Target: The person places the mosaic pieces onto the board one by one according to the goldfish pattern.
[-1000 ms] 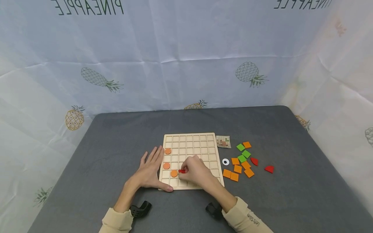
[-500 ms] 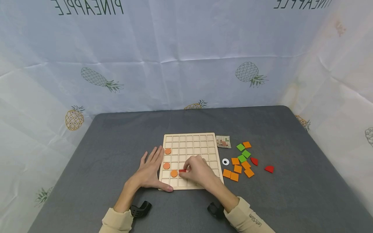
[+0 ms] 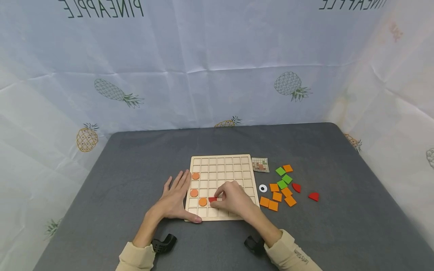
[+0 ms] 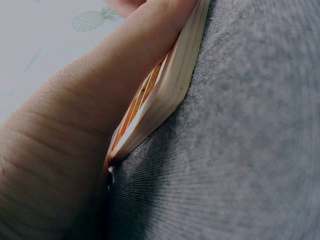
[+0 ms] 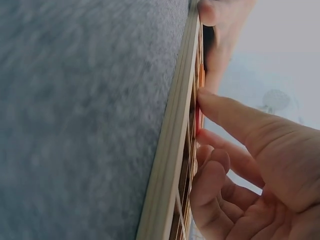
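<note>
Head view: backdrop (image 3: 210,45) reads "PINEAPPLE", reversed. Right hand (image 3: 234,201) pinches red piece (image 3: 212,199) on board (image 3: 221,168), right of spread left hand (image 3: 174,197), which touches the board's edge.

One wooden board (image 3: 225,175) is lying at the lower middle of the frame, and three orange discs (image 3: 194,193) are sitting on it. A left hand (image 3: 178,196) and a right hand (image 3: 233,200) are making two there, with two beige sleeves (image 3: 136,256) and two black bands (image 3: 164,244) showing below. Three red pieces (image 3: 212,199) are showing, one lower middle, two lower right. Right of centre, seven orange squares (image 3: 274,187), three green squares (image 3: 287,178), one white disc (image 3: 263,188) and one card (image 3: 260,165) are lying on one table (image 3: 152,158)
</note>
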Demonstrator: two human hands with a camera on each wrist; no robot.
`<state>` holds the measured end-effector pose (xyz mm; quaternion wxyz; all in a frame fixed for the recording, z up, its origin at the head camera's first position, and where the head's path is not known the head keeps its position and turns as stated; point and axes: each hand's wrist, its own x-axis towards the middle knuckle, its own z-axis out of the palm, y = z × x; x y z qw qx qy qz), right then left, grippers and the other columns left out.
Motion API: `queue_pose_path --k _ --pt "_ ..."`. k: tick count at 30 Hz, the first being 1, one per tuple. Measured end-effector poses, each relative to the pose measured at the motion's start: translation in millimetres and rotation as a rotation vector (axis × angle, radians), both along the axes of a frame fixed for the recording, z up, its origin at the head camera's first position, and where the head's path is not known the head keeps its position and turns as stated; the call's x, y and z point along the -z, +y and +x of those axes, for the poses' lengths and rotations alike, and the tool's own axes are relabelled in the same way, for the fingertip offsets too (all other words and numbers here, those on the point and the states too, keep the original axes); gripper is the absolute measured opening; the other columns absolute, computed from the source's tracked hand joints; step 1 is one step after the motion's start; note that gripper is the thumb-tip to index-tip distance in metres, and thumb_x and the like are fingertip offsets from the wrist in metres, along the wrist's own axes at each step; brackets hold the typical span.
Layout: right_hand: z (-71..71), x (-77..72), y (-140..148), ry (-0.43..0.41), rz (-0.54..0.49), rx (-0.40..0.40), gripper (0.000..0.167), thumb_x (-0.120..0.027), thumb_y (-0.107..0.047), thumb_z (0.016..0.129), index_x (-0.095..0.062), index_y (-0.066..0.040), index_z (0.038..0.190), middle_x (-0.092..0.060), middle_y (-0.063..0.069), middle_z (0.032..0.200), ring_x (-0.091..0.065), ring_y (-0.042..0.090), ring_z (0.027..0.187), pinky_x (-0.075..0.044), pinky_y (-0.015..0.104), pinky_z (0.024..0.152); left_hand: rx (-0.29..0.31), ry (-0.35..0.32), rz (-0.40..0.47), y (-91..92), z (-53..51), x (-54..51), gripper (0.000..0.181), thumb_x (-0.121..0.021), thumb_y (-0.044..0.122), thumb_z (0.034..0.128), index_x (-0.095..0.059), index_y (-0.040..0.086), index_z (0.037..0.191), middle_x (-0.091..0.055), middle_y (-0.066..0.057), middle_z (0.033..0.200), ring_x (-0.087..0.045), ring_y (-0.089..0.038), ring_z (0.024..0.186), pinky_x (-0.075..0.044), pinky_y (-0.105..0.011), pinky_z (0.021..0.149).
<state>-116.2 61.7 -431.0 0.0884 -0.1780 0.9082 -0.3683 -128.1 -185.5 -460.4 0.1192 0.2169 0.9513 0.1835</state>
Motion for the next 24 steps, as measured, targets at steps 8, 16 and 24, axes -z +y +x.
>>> queue_pose_path --k 8,16,24 --pt "0.3 0.2 7.1 -0.022 0.001 -0.060 0.024 -0.087 -0.023 0.082 -0.081 -0.008 0.100 -0.051 -0.006 0.053 -0.044 0.005 0.045 -0.033 0.019 0.045 -0.005 -0.002 0.005 1.1 -0.4 0.5 0.153 -0.082 0.079 0.0574 -0.004 0.003 0.165 0.000 -0.016 0.174 0.000 -0.040 0.161 0.001 -0.070 0.122" --pt "2.5 -3.3 22.6 0.050 0.003 -0.084 0.027 -0.082 -0.020 0.086 -0.078 -0.008 0.109 -0.048 -0.008 0.057 -0.040 0.002 0.047 -0.033 0.019 0.047 -0.006 -0.006 0.003 1.2 -0.3 0.4 0.153 -0.082 0.079 0.0578 -0.004 0.003 0.165 0.000 -0.017 0.174 0.001 -0.040 0.161 0.002 -0.069 0.123" --pt "3.9 -9.7 51.4 0.097 -0.001 -0.028 0.025 -0.082 -0.021 0.088 -0.078 -0.008 0.109 -0.050 -0.008 0.060 -0.036 0.001 0.046 -0.031 0.018 0.046 -0.005 -0.011 0.013 1.7 0.1 0.2 0.152 -0.083 0.078 0.0581 -0.003 0.003 0.165 0.000 -0.017 0.174 0.001 -0.040 0.161 0.002 -0.069 0.123"
